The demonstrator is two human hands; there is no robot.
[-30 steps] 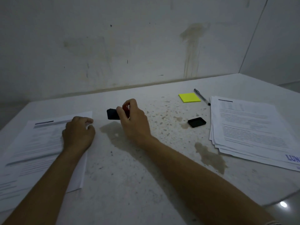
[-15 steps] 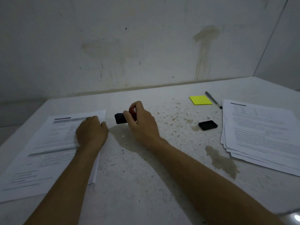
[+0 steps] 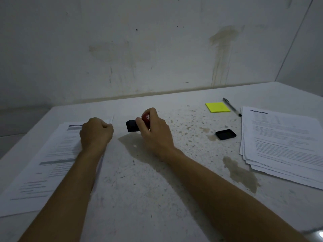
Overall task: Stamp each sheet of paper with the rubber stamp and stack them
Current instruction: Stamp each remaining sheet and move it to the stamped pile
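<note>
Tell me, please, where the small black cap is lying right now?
In the head view, the black cap lies flat on the table, right of centre, between the right hand and the right-side paper stack, below the yellow sticky notes.

Dim corner, stained wall

A speckled white desk [image 3: 157,198] meets a grey-white wall [image 3: 139,49] marked with brown drip stains [image 3: 221,55]; light is low.

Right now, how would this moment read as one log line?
right hand: grip on rubber stamp, off paper | left hand: fist on left sheets | right stack: untouched
</note>
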